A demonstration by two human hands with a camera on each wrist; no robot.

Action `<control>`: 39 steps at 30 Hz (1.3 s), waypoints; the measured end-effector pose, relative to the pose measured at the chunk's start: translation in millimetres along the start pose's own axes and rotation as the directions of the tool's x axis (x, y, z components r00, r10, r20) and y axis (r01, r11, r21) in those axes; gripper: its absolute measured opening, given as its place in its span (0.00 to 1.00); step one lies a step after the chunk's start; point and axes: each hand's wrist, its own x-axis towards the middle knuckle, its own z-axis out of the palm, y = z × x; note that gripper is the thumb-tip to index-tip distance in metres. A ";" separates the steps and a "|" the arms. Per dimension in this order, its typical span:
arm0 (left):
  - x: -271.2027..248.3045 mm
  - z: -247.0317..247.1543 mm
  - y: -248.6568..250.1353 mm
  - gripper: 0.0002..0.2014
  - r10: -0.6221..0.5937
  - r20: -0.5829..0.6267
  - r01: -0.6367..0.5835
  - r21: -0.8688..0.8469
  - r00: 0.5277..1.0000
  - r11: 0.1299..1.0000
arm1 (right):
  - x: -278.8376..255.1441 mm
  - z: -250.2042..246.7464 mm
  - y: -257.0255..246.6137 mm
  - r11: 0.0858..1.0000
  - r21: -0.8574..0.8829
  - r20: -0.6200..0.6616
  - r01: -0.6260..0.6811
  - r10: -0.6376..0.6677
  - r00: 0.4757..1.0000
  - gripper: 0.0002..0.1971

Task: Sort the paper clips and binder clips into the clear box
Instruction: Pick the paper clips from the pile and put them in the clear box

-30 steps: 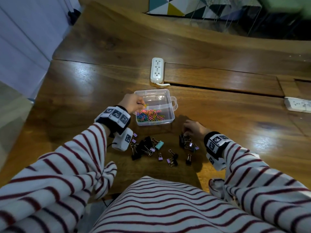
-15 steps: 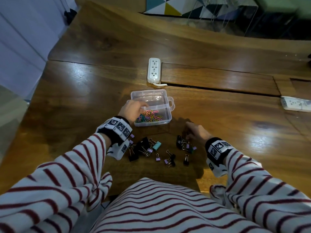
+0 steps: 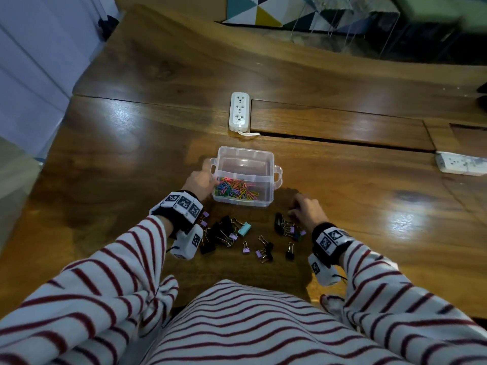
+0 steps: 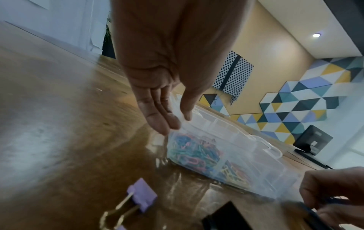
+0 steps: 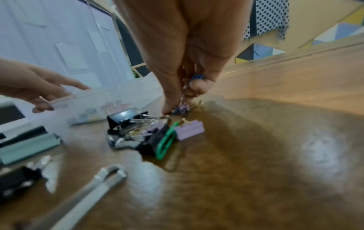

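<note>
On the wooden table (image 3: 342, 206), the left hand (image 3: 200, 178) lays straight, relaxed fingers (image 4: 157, 115) against the left wall of the clear box (image 3: 245, 156), whose near compartment holds coloured paper clips (image 3: 235, 190), while the right hand (image 3: 305, 211) pinches something small and blue above the binder clips (image 5: 149, 132) just beside the box; no legible writing.

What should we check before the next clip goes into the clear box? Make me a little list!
1. Clear box open on top: ok.
2. Far compartment free for binder clips: ok; the paper clips fill only the near one.
3. Left hand empty, fingers straight at the box's left wall: ok.
4. Right hand has a firm grip on a clip: cannot tell; the fingertips are curled into the pile.
5. Green paper clip still among the binder clips: not ok.
</note>
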 end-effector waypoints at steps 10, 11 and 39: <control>-7.5 9.4 -1.4 0.30 -0.010 0.049 0.018 -0.158 0.999 0.987 | -11.2 -21.9 -12.9 0.742 0.657 0.153 -0.136 0.046 0.987 0.04; -9.0 8.7 -1.3 0.31 -0.016 0.057 0.026 -0.179 0.998 0.984 | -12.3 -27.9 -18.6 0.603 0.778 0.199 -0.175 0.028 0.980 0.06; -134.1 32.7 -65.1 0.15 0.255 0.095 -0.271 0.405 0.962 0.873 | -55.8 -36.2 10.6 0.948 0.316 0.008 -0.036 0.035 0.999 0.14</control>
